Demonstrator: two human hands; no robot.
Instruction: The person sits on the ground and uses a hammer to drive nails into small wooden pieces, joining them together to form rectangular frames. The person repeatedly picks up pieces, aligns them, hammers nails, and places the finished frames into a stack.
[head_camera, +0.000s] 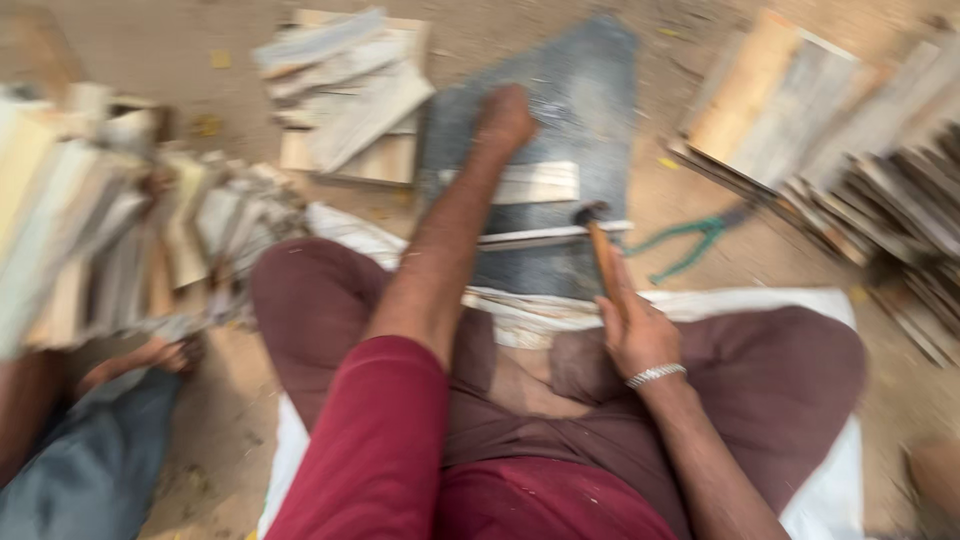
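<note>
The right hand (635, 335) has its grip closed round the wooden handle of a hammer (603, 255), whose dark head (590, 213) sits just above a thin strip (555, 236) lying across a grey slab (590, 90). A silver bracelet (656, 375) circles that wrist. The left hand (505, 120) reaches forward over the slab, its fingers curled down on or just above a pale wood piece (540, 182); motion blur hides whether it is clamped on the piece, so I cannot tell. The piece lies flat and crosswise on the slab, just beyond the strip and parallel to it.

The slab rests on the dirt ground (650, 180) in front of the person's crossed legs, which sit on a white sheet (830, 490). Green-handled pliers (700, 240) lie on the ground just right of the slab, near the hammer but apart from it. Further right is a heap of boards (850, 140), flat and overlapping. Beyond the left hand, left of the slab, a smaller stack of wood pieces (345, 90) sits on a flat board. At far left a blurred bundle of slats (100, 230) takes up the edge, with another person's foot (150, 355) and grey-clad leg (90, 460) below it. Nothing stands between the hammer and the strip
</note>
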